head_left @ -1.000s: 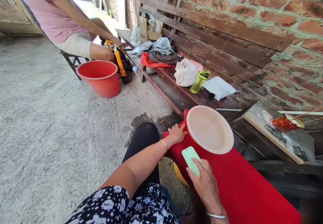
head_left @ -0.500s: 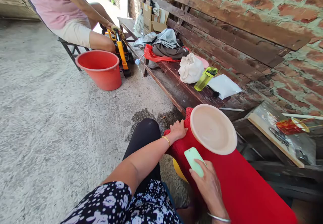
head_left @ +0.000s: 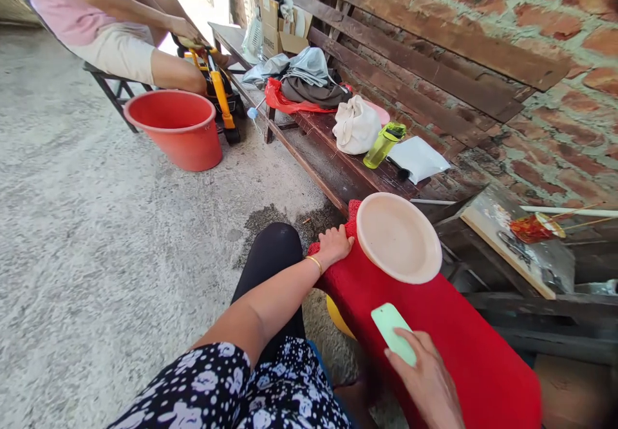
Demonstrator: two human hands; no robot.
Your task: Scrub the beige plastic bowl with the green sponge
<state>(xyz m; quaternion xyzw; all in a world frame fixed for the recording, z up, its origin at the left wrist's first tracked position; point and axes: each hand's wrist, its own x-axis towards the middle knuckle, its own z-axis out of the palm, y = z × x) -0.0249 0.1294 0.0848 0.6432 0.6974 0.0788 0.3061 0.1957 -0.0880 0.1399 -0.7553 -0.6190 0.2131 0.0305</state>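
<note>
A red cloth lies stretched over a long narrow surface in front of me. My left hand grips its bunched far-left edge, fingers curled on the fabric. In my right hand is a pale green scrubbing brush with a small hole at one end. Its underside faces the cloth and is hidden. Beyond the brush, a round cream basin rests on the far part of the cloth.
A red tub stands on the concrete beside a seated person. A wooden bench holds bags, clothes and a green bottle. At right, a board carries scissors. Something yellow shows under the cloth.
My right hand has slid the brush along the red cloth, toward me and to the right. My left hand keeps its hold on the edge. The view has shifted slightly.
</note>
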